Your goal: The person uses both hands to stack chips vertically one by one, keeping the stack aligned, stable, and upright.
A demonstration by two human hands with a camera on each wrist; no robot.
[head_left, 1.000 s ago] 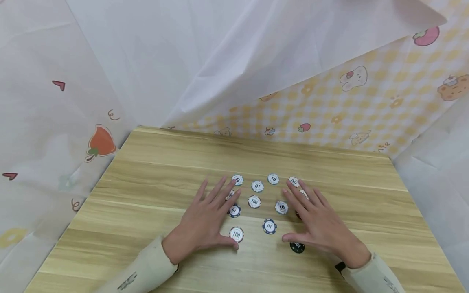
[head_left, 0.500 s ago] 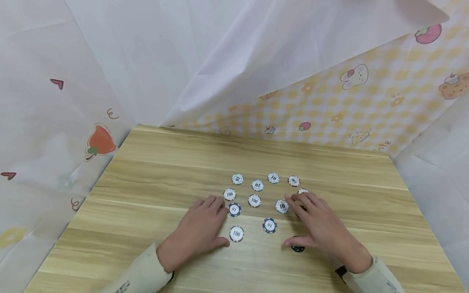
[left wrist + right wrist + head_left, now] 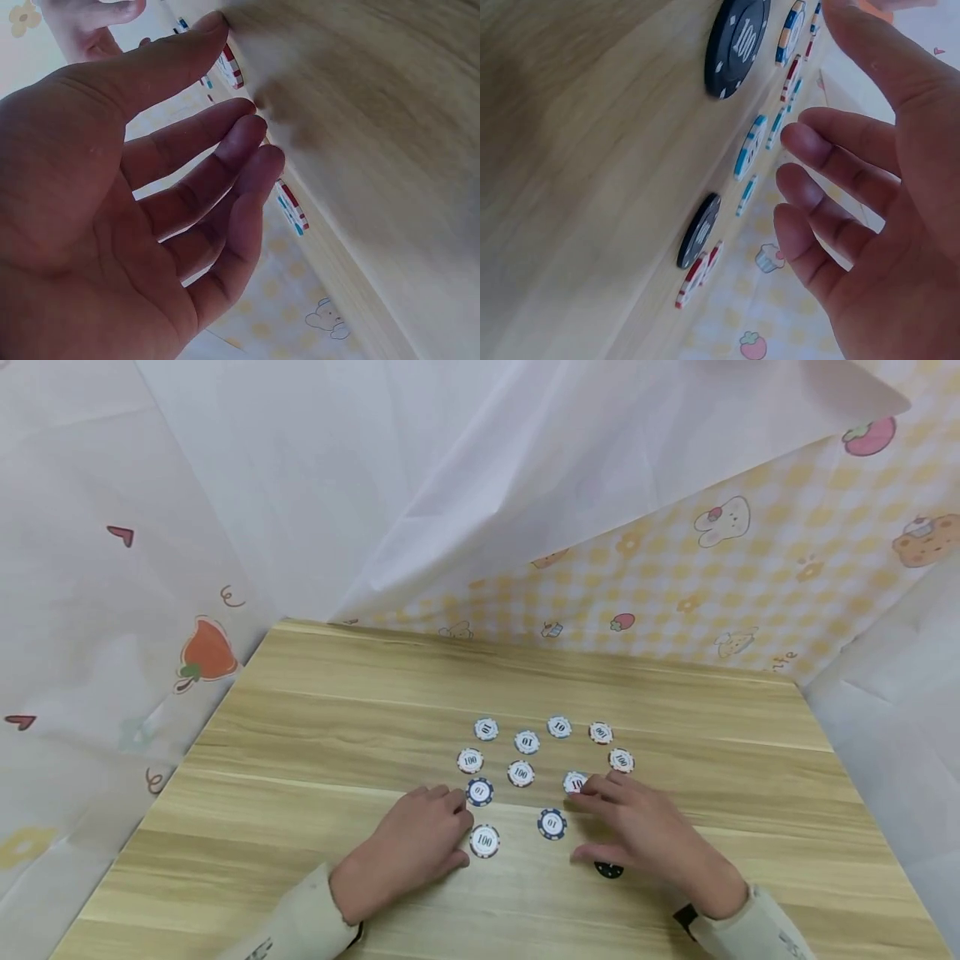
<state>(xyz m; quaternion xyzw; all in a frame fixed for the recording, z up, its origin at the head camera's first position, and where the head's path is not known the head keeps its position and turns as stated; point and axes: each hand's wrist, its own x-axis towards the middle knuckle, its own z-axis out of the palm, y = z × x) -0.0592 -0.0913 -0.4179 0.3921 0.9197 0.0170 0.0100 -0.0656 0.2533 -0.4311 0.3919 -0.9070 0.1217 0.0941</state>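
At the far left, a creased, thin white sheet (image 3: 82, 610) printed with hearts and a strawberry meets the tabletop (image 3: 315, 693), smooth board with long streaks of wood grain. The left hand (image 3: 412, 839) has its fingers softly curved and its palm holding nothing; whether its fingertips touch the board is hard to make out. Its pale cloth sleeve (image 3: 300, 918) is cut off by the lower edge. Just beyond those fingertips lie a blue-rimmed "10" chip (image 3: 480, 792) and a white "100" chip (image 3: 484, 841), flat discs with banded rims. In the middle, between the hands, a second "100" chip (image 3: 521, 772) and another blue-rimmed chip (image 3: 552, 823) lie apart from each other. The right hand (image 3: 641, 827) hangs over the chips, fingers loosely bent, thumb apart, gripping nothing. Its fingers partly cover a teal-rimmed "10" chip (image 3: 574, 782), and its thumb side hides much of a black chip (image 3: 609, 869). A second black chip (image 3: 699, 231), concealed in the head view, shows in the right wrist view. At the right, a yellow-checked cloth (image 3: 795, 543) backs the table.
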